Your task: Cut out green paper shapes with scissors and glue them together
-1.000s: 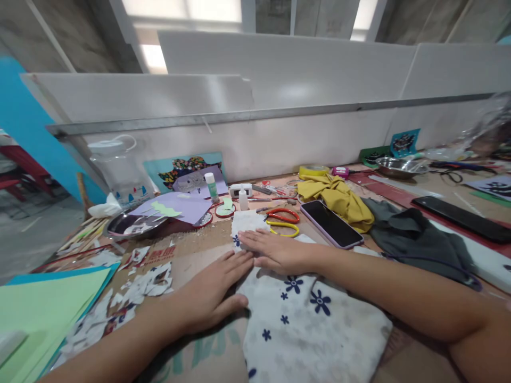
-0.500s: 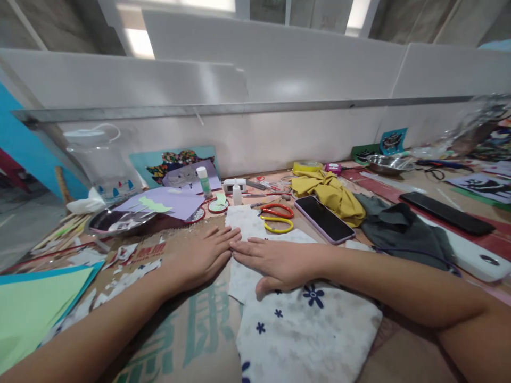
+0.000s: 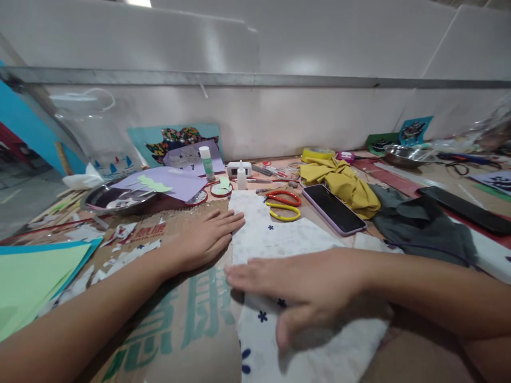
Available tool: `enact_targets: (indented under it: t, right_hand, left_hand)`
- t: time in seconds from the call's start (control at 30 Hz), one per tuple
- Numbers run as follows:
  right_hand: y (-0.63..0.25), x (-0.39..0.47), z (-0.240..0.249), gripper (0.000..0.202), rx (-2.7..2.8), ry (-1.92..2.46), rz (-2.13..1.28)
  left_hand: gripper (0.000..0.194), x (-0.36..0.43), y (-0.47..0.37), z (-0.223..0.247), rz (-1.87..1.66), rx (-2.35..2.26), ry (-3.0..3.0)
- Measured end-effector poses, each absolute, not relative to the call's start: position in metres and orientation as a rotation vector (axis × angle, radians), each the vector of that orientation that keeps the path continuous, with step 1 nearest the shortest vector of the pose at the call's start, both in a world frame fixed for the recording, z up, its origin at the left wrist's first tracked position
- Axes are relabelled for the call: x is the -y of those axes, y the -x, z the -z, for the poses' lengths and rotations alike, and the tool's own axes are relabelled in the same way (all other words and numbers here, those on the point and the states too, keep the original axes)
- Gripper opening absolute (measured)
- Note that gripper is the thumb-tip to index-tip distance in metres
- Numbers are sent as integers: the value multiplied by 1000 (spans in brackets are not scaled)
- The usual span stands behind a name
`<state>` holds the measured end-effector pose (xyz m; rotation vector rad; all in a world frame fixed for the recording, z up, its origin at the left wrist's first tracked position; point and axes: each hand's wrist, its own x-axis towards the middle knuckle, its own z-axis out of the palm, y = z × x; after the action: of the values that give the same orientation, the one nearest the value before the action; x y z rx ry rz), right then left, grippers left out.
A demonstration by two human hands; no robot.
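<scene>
White cloth with dark blue flowers (image 3: pixel 259 348) lies over a printed cardboard sheet (image 3: pixel 175 340). My left hand (image 3: pixel 203 239) rests flat on the cardboard, its fingertips on the cloth's left edge. Over the middle of the cloth is my right hand (image 3: pixel 295 282), palm down, fingers stretched out and thumb apart; it is slightly blurred, and I cannot tell whether it touches the fabric. Neither hand grips anything. Scissors with one red and one yellow handle (image 3: pixel 284 213) lie at the cloth's far end, their blades hard to make out.
Beyond the cloth stand a small white bottle (image 3: pixel 241 176) and a glue stick (image 3: pixel 206 164). A phone (image 3: pixel 334 209), yellow cloth (image 3: pixel 339 181) and dark grey cloth (image 3: pixel 419 223) lie to the right. On the left are a metal bowl (image 3: pixel 90 205), green paper (image 3: pixel 35 282) and a clear jug (image 3: pixel 93 133).
My right hand has slid nearer to me along the cloth and away from my left hand, which stays in place. The camera view has tilted down a little.
</scene>
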<state>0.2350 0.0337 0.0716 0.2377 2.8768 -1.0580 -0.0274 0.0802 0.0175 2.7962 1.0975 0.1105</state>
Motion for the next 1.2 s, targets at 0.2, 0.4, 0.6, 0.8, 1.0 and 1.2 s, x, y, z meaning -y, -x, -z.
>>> enact_targets:
  t: [0.2,0.4,0.6,0.8,1.0,1.2]
  right_hand:
    - [-236,-43,-58,103,-2911,-515,748]
    - [-236,-18,-62,103,-2879,-326,871]
    - [-236,-16,-69,104,-2837,-290,924]
    - [-236,-11,-69,106,-2858,-294,841]
    - [-236,-12,-69,103,-2872,-242,789]
    - [-235,-14,-68,98,-2908,-195,804]
  left_hand:
    - [52,-81,31,-14,-197,-1078,-2795]
    - [52,-81,30,-15,-181,-1083,-2800]
    - [51,-80,28,-17,-187,-1095,-2840]
    - [45,-58,19,-25,-421,-929,-2960]
    - [55,-60,11,-24,-120,-918,-2791]
    - [55,-71,21,-20,-227,-1207,-2789]
